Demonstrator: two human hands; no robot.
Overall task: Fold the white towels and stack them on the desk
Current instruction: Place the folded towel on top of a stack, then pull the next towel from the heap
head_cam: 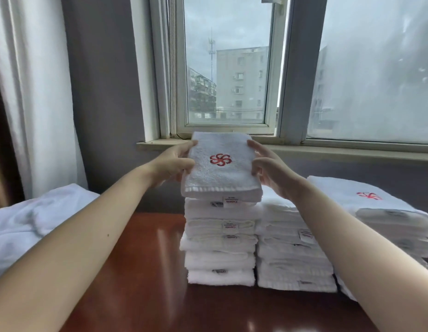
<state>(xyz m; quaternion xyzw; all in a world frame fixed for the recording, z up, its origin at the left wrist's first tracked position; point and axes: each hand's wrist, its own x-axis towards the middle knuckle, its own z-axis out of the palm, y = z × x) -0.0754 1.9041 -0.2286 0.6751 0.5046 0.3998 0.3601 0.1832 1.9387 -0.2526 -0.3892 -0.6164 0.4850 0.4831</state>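
Note:
A folded white towel [221,174] with a red pinwheel logo sits at the top of a tall stack of folded towels [220,248] on the brown desk [148,283]. My left hand [175,161] grips its left edge, thumb on top and fingers beneath. My right hand [268,170] holds its right edge the same way. A second, lower stack [294,255] stands right beside the first, partly hidden by my right forearm. A third stack [385,216], wider and with a red logo on top, stands at the far right.
A heap of unfolded white towels [28,226] lies at the left of the desk. Behind the stacks are a window sill [328,148], a window and a white curtain [28,92]. Bare desk surface lies in front of the stacks.

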